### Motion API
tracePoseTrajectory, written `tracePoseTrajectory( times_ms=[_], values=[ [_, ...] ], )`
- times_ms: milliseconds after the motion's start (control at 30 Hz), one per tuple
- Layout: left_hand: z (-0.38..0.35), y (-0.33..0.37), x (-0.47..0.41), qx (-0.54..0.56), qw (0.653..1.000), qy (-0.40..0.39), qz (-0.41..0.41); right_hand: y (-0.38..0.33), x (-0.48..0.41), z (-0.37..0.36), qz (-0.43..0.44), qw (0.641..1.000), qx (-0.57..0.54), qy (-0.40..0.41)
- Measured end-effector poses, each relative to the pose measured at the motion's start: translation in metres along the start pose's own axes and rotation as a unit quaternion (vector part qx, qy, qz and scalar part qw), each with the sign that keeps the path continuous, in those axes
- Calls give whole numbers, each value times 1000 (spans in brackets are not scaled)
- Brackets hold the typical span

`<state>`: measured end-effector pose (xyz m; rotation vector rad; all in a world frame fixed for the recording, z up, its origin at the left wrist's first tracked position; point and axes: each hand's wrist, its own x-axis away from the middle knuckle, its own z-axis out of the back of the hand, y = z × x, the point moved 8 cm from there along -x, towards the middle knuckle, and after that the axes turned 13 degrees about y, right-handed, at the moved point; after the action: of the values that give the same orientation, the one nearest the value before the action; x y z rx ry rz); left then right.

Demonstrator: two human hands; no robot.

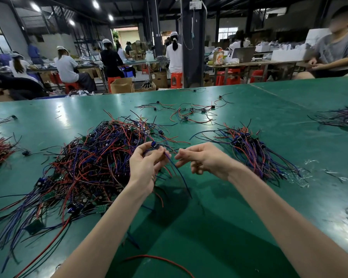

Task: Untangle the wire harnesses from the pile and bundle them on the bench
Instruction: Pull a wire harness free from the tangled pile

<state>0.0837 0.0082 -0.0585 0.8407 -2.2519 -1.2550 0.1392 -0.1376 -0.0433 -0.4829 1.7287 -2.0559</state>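
While the thin blue-and-red wire harness (pixel 155 145) is pinched at its small blue plug by the left hand (pixel 144 167), its wires trail down toward the person, beside the big tangled pile of red, blue and black wires (pixel 88 163) on the green desk (pixel 219 217). The right hand (pixel 206 160), fingers loosely curled and seemingly empty, sits just right of those trailing wires and is the nearer one to stroke them straight. The sorted bundle of similar wires (pixel 249 151) lies farther right.

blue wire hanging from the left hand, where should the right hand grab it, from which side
Pinch the blue wire just below the left hand, coming from the right, where the right hand hovers. There it hangs free of the pile; farther down its loose end may swing away.
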Motion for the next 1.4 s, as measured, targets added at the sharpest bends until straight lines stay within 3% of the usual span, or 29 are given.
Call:
tracePoseTrajectory(
  times_ms=[300,467,567,667,767,867,933,1000,1067,1167,1267,1400],
  values=[
    [-8,-11,6,-47,998,-31,6,-1,1,-21,65,995,-16,76],
    [-18,-18,11,-104,988,-104,45,-25,-10,28,79,982,-61,161],
    [-18,-24,13,-113,986,-105,69,-40,-22,78,70,965,-85,238],
    [-14,-24,10,-108,987,-89,83,-33,-34,131,22,946,-70,315],
    [-10,-23,6,-114,988,-74,80,1,-35,182,-96,931,28,352],
    [-6,-17,0,-204,978,-48,-9,32,-28,213,-174,912,160,335],
    [-9,-4,1,-360,913,-45,-189,41,-25,224,-181,897,218,339],
    [-20,-2,15,-475,805,-84,-346,39,-23,225,-171,877,285,349],
    [-28,-12,28,-532,731,-131,-406,30,-21,216,-140,840,378,364],
    [-29,-28,32,-580,691,-171,-397,3,-22,171,-2,809,440,390],
    [-29,-35,32,-607,654,-183,-412,-20,-24,97,134,845,395,335],
    [-33,-35,42,-633,608,-194,-439,-47,-13,-6,243,885,342,202]
  ],
)
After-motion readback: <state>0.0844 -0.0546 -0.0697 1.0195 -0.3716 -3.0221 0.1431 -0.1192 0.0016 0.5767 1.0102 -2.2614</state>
